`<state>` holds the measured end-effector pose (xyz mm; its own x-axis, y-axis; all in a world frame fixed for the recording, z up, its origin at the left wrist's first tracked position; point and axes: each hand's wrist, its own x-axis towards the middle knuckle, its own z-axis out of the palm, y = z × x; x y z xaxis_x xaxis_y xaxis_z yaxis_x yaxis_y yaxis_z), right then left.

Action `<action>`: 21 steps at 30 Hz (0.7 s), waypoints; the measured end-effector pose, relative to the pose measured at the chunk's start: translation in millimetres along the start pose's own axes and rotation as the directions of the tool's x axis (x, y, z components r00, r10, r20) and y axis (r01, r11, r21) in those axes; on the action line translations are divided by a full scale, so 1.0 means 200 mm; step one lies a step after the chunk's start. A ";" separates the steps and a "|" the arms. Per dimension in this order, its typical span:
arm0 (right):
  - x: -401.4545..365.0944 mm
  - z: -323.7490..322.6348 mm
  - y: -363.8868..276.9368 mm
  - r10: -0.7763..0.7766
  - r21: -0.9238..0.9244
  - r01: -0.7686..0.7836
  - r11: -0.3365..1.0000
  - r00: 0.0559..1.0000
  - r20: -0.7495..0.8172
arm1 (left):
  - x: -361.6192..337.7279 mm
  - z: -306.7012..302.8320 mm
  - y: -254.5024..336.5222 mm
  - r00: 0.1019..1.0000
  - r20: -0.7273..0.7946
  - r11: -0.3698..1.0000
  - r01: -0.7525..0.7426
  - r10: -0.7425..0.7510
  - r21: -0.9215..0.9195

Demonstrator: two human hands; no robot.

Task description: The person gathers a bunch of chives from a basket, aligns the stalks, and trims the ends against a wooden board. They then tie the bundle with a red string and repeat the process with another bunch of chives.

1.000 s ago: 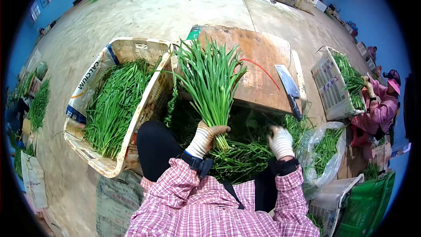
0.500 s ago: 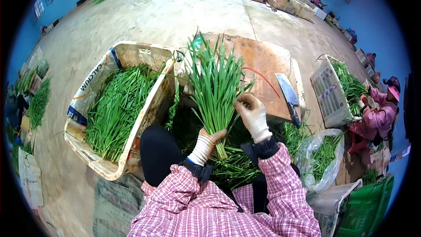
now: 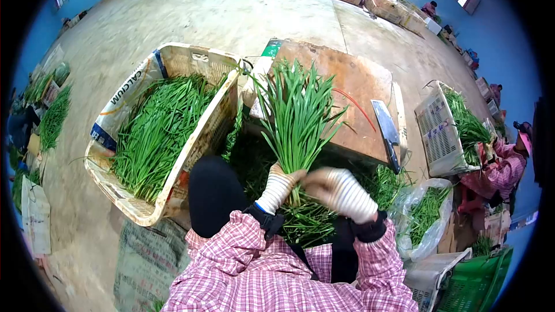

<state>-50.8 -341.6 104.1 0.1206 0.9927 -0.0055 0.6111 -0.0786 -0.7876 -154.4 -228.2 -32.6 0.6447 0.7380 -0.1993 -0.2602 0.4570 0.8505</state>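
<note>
My left hand [image 3: 280, 186], in a striped white glove, is wrapped round the lower stalks of a bunch of garlic chives [image 3: 298, 118]. The leaves fan upward and away from me, and the pale stalk ends stick out below the fist. Beside that grip is my gloved right hand [image 3: 341, 192], its fingers curled toward the stalks and smeared by motion. More loose greens [image 3: 306, 222] lie below, between my knees. Beyond the bunch stands a worn wooden board [image 3: 352, 95], on which a cleaver [image 3: 386, 126] and a red strip [image 3: 355, 107] lie.
At my left a dirty white crate [image 3: 199, 150] holds a heap of chives [image 3: 165, 133]. A clear plastic bag of greens [image 3: 428, 214] and a green crate [image 3: 477, 283] stand at my right. A co-worker [image 3: 503, 162] sits by another crate [image 3: 439, 130] farther right.
My right hand has come down from the leaves to beside my left fist. The bunch sits slightly lower and farther right in view, still in my left hand.
</note>
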 end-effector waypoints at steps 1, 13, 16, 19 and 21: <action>0.07 -0.01 0.08 -0.052 -0.062 0.034 0.998 0.945 -0.322 | 0.01 -0.01 0.01 0.998 0.036 0.995 0.047 -0.050 0.088; 0.69 -0.12 0.29 0.253 0.352 -0.066 0.934 0.816 -0.519 | 0.01 -0.11 -0.04 0.991 0.102 0.995 0.079 -0.085 0.059; 0.52 -0.16 0.21 0.211 0.503 0.136 0.853 0.793 -0.571 | -0.01 -0.10 0.03 0.966 0.194 0.964 0.203 -0.170 -0.169; 0.35 -0.13 0.08 0.166 0.546 0.225 0.807 0.801 -0.576 | -0.01 -0.09 0.05 0.968 0.141 0.947 0.234 -0.206 -0.221; 0.24 -0.07 0.03 0.167 0.573 0.243 0.783 0.805 -0.569 | 0.00 -0.10 0.03 0.964 0.165 0.945 0.241 -0.207 -0.221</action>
<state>-30.2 -295.4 108.5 0.6444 0.7339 0.2146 0.0593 0.2319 -0.9709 -169.8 -215.4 -36.3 0.7944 0.5348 -0.2879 -0.2492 0.7192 0.6485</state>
